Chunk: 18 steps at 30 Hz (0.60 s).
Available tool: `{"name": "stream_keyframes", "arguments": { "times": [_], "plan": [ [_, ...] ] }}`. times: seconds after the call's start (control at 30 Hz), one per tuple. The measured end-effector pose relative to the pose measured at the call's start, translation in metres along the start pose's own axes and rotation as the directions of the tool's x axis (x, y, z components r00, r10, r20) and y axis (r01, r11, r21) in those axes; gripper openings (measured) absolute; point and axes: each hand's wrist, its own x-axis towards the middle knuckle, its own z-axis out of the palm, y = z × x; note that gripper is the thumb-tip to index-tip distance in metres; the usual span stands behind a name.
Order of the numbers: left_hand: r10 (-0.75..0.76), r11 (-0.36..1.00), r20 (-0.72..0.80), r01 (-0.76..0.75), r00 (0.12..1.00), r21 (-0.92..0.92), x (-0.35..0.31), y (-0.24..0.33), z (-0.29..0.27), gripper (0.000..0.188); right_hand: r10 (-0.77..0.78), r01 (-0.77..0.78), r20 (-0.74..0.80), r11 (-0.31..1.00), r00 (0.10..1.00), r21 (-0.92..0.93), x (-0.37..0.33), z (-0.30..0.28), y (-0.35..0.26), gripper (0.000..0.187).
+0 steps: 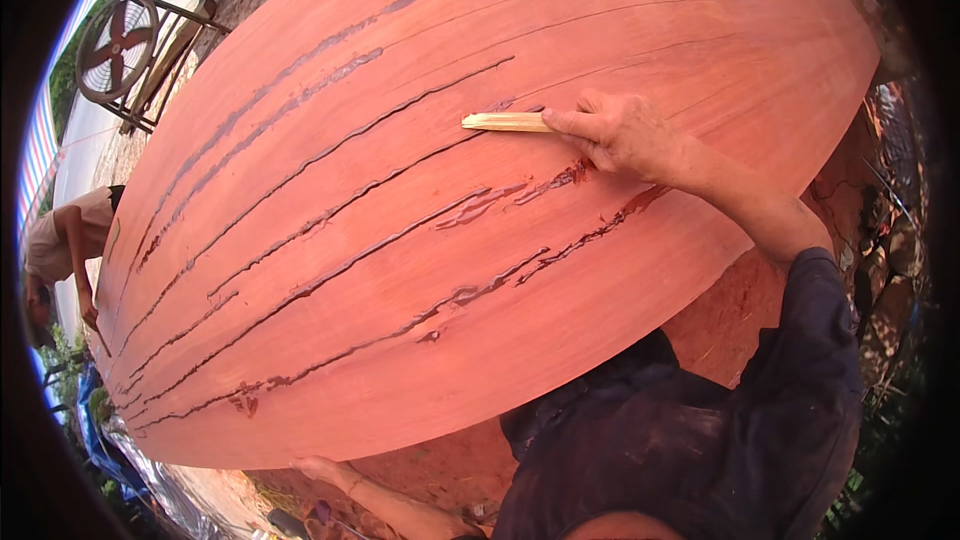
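A large, curved, reddish wooden hull point(600, 230), built of long planks, lies in front of me. Dark, sticky-looking filler point(370, 260) runs in wet, uneven lines along several of its seams. My right hand point(625, 140) is closed around a flat, pale wooden stick point(505, 122). The stick points left and its tip lies at a filled seam in the upper middle of the hull. Down at the near edge, my left hand point(325, 470) is against the hull's rim, its fingers mostly hidden there.
At the far left, another person point(75, 240) bends beside the hull's end, a thin stick in one hand. A round fan point(118, 45) on a frame stands at the upper left, by some boards. Blue sheeting point(110, 460) lies at the lower left. Reddish ground point(725, 315) shows below the hull.
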Motion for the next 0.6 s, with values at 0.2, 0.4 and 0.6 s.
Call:
{"name": "stream_keyframes", "arguments": {
  "times": [0.2, 0.4, 0.6],
  "plan": [
    [-0.007, 1.0, 0.009, 0.007, 1.0, 0.001, 0.002, 0.002, 0.001, 0.07, -0.133, 0.132, 0.031, 0.991, 0.991, 0.031, 0.007, -0.019, 0.014, 0.039],
    [-0.01, 1.0, 0.015, 0.01, 1.0, -0.009, 0.006, 0.002, 0.001, 0.07, -0.075, 0.072, 0.15, 0.997, 0.986, 0.02, 0.016, -0.063, 0.014, 0.024],
    [-0.014, 1.0, 0.017, 0.014, 1.0, -0.017, 0.008, 0.002, -0.001, 0.071, -0.067, 0.06, 0.027, 0.979, 0.997, 0.195, 0.021, -0.055, 0.003, 0.022]
  ]
}}
